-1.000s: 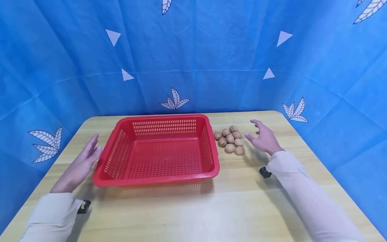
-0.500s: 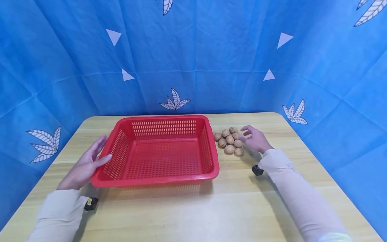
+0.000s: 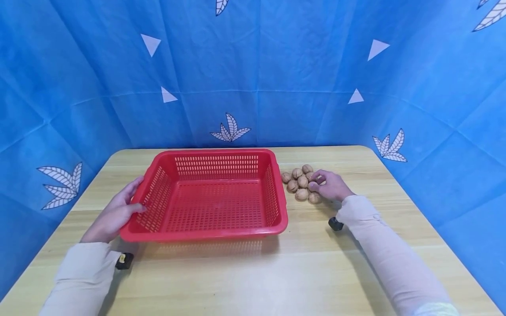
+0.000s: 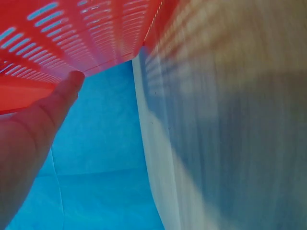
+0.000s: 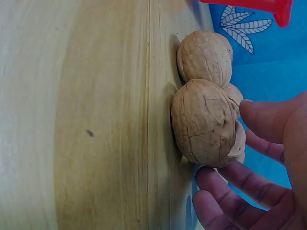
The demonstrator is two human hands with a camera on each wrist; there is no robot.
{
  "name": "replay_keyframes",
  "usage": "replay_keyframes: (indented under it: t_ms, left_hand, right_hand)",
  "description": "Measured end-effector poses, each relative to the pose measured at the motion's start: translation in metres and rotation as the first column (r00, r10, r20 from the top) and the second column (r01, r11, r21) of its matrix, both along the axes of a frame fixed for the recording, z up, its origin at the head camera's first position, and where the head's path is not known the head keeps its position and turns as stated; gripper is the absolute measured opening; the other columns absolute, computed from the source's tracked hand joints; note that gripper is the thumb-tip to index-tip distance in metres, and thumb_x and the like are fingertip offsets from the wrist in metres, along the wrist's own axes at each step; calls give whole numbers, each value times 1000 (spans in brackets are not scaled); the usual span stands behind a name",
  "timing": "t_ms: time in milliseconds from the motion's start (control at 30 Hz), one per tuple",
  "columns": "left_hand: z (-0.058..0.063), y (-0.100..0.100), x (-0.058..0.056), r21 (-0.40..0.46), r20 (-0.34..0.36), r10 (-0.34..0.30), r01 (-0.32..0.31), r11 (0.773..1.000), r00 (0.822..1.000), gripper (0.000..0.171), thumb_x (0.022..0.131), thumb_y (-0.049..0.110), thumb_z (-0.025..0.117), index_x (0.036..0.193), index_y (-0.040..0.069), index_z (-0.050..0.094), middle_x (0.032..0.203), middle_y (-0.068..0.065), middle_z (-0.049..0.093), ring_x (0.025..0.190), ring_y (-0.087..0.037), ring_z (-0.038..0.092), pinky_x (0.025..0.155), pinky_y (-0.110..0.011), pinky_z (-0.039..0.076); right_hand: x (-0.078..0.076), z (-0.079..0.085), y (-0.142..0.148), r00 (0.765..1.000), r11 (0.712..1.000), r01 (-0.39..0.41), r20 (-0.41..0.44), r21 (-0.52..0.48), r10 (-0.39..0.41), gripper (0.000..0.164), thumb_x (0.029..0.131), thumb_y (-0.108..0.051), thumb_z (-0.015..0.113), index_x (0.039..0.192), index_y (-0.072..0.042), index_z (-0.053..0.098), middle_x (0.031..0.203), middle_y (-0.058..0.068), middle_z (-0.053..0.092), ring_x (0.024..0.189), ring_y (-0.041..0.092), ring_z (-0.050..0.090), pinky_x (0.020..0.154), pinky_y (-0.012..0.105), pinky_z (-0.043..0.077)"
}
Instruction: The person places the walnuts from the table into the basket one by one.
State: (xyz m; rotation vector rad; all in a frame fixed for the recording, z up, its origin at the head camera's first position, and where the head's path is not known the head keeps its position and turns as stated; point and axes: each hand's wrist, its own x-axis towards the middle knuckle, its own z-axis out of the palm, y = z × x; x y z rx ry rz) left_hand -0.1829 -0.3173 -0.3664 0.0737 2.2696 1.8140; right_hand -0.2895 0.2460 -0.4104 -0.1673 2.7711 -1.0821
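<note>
A red plastic basket [image 3: 205,234] with slotted walls stands on the left half of the table, with nothing in it. My left hand [image 3: 114,215] grips its left side, thumb over the rim and fingers outside; in the left wrist view one finger [image 4: 45,112] lies along the outer wall. Right of the basket is a small cluster of walnuts [image 3: 302,194]. At the cluster's right edge my right hand [image 3: 333,186] pinches a walnut, partly hidden by the fingers. The right wrist view shows its thumb [image 5: 266,117] against the walnuts, with a large walnut [image 5: 204,122] in front.
The light wooden table [image 3: 237,281] has its far edge against a blue patterned curtain [image 3: 257,66], which also rises on both sides. Each wrist carries a small black camera, such as the right one [image 3: 336,224].
My left hand has moved right onto the basket's rim and taken hold of it. My right hand has moved left to the walnuts, its fingers closing at the cluster's edge.
</note>
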Motion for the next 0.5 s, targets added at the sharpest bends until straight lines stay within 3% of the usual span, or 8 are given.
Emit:
replay_keyframes:
  t_ms: [233, 500]
  left_hand:
    - [4, 5, 0, -20, -1, 22, -22, 1000, 1000, 93, 90, -3, 55, 157, 20, -5, 149, -21, 20, 112, -20, 48, 81, -41, 56]
    - [5, 7, 2, -56, 3, 63, -62, 996, 998, 92, 91, 2, 57, 157, 22, -4, 150, -21, 21, 112, -22, 49, 83, -41, 55]
  right_hand:
    - [0, 0, 2, 1000, 1000, 9, 14, -17, -9, 29, 92, -23, 66, 114, -7, 61, 107, 17, 61, 98, 33, 56, 78, 40, 51]
    - [-1, -2, 0, 997, 994, 20, 70, -109, -12, 35, 91, -22, 67, 121, -5, 61, 111, 16, 62, 101, 31, 57, 82, 38, 52]
